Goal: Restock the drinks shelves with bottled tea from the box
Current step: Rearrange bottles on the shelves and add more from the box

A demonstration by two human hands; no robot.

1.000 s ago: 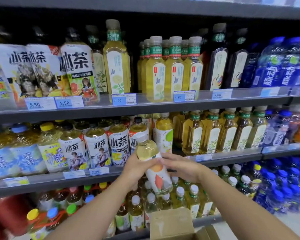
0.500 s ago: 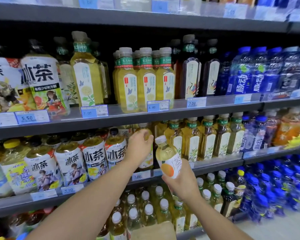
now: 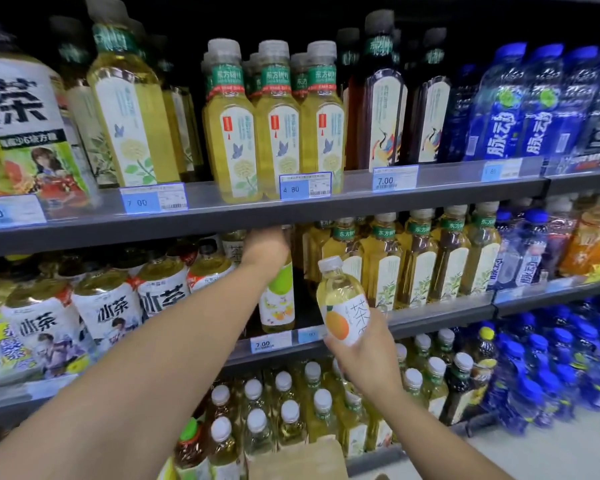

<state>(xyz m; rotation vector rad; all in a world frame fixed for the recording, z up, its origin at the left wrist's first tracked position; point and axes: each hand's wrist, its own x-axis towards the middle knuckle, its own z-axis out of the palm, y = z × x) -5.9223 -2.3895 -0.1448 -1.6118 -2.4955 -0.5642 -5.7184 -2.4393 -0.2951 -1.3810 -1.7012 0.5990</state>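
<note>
Left hand (image 3: 265, 247) released clear plastic orange-label tea bottle (image 3: 343, 303); now at its 11 o'clock on shelved green-label plastic bottle (image 3: 278, 299), fingers hidden: cannot tell. Right hand (image 3: 368, 355) fingers clamp it; placement pending.

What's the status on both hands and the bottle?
Right hand holds orange-label tea bottle, tilted, not yet shelved. Left hand atop shelved green-label bottle, grip hidden.

This is a shop's drinks aisle: grey metal shelves (image 3: 257, 216) run left to right in tiers, packed with rows of tea bottles (image 3: 278, 123), blue sports-drink bottles (image 3: 503, 109) at the right, and printed price tags (image 3: 305, 187) clipped along the shelf edges.
</note>
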